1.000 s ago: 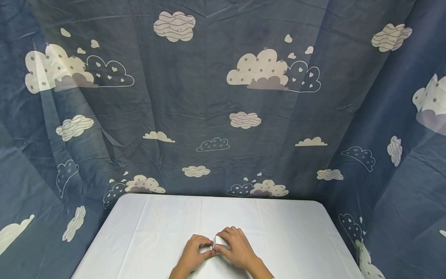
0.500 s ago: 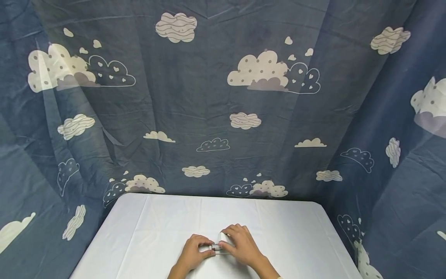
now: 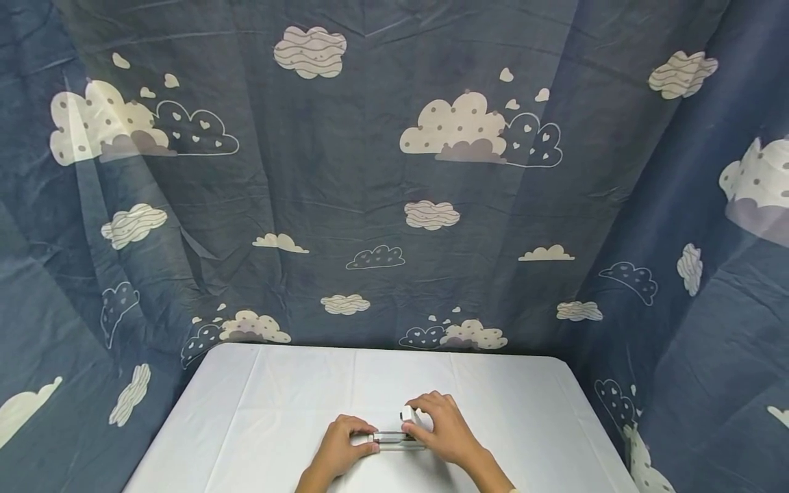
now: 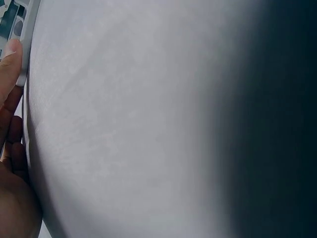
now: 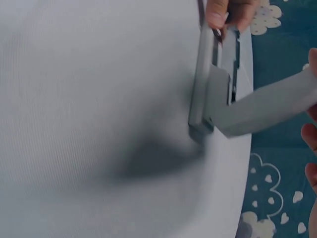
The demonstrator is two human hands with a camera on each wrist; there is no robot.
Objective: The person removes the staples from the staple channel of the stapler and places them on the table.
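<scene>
A white stapler (image 3: pixel 390 440) lies on the table with its top cover (image 3: pixel 408 413) swung up, so the metal channel inside shows. The left hand (image 3: pixel 339 448) pinches the stapler's left end between thumb and fingers. At the other side, the right hand (image 3: pixel 446 431) grips the raised cover by its free end. The right wrist view shows the cover (image 5: pixel 270 106) angled away from the base (image 5: pixel 198 94) at the hinge. Only part of the left hand (image 4: pixel 12 173) and a corner of the stapler (image 4: pixel 30 29) appear in the left wrist view.
A white cloth-covered table (image 3: pixel 296 383) with rounded far corners carries the stapler near its front. Dark blue curtains (image 3: pixel 345 171) printed with clouds hang behind the table and along both sides.
The right hand has moved right and slightly up, swinging the cover further from the left end and exposing more of the metal channel. The left hand stays nearly in place.
</scene>
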